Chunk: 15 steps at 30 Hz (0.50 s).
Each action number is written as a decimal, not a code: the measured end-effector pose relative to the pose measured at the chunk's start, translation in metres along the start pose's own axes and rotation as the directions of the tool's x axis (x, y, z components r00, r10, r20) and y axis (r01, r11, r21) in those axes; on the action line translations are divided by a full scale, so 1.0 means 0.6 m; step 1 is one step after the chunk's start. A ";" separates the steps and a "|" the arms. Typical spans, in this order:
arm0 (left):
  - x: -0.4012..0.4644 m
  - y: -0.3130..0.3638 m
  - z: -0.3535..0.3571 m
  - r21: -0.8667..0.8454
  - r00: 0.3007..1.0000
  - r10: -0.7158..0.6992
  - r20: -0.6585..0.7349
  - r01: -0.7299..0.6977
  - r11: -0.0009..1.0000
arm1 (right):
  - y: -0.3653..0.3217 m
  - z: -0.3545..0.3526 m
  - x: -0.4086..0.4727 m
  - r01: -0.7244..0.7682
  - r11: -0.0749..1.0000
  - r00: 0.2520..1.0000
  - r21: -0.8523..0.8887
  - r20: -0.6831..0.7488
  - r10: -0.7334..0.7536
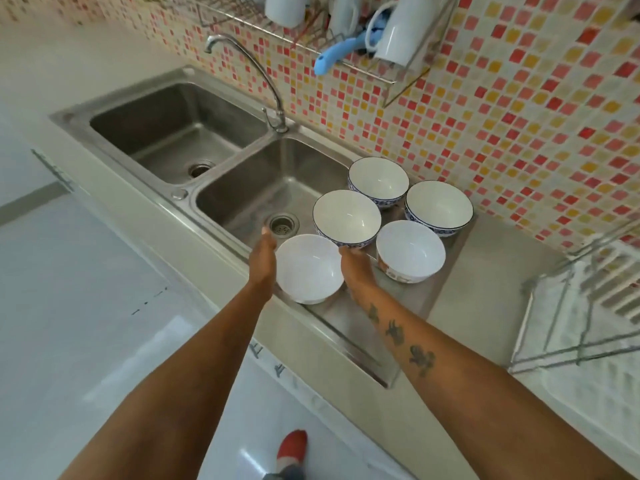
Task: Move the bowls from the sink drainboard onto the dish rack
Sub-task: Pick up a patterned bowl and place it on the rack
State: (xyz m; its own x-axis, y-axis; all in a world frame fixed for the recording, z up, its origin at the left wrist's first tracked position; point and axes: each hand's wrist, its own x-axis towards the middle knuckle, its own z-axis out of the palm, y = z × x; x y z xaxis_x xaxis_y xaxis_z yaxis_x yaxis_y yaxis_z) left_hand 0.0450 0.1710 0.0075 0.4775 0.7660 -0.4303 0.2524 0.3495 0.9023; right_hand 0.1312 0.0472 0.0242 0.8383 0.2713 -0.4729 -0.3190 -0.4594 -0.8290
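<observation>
left hand (264, 259) and right hand (354, 268) flank the plain white ceramic bowl (308, 268) on the steel drainboard (349, 317), palms against its sides. fingers hidden; grip unclear. four other bowls just behind.

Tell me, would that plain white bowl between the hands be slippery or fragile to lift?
The plain white bowl looks glazed and glossy, so probably slick, more so if wet. It seems rigid ceramic, likely to chip if knocked against the blue-rimmed bowl beside it. Its narrow base could tip.

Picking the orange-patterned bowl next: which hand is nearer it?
Right. The right hand sits just left of the orange-patterned bowl; the left hand is beyond the plain white bowl.
</observation>
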 end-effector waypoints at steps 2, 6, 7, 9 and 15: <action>0.000 -0.011 0.008 -0.004 0.999 -0.018 0.031 0.018 1.000 | 0.007 0.009 0.006 -0.009 0.998 1.000 0.055 -0.018 0.010; -0.009 -0.029 0.026 -0.030 1.000 -0.020 -0.007 0.020 0.999 | 0.022 0.026 0.002 -0.038 0.973 0.998 0.230 -0.040 0.049; -0.013 -0.031 0.030 -0.015 1.000 -0.021 -0.021 0.021 1.000 | 0.025 0.028 0.003 -0.030 0.965 0.998 0.262 -0.051 0.045; -0.012 -0.036 0.032 0.008 0.999 -0.026 -0.027 0.027 1.000 | 0.027 0.029 0.002 -0.021 0.955 0.998 0.297 -0.051 0.038; -0.012 -0.034 0.032 -0.018 0.998 -0.067 -0.019 0.067 0.998 | 0.026 0.024 0.002 -0.062 0.937 0.996 0.345 -0.032 0.078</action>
State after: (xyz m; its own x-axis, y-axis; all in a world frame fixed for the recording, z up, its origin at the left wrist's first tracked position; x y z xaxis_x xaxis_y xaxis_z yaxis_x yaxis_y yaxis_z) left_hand 0.0526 0.1480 -0.0083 0.4430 0.7511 -0.4894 0.2686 0.4097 0.8718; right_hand 0.1204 0.0526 0.0062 0.8246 0.2078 -0.5262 -0.5032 -0.1556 -0.8501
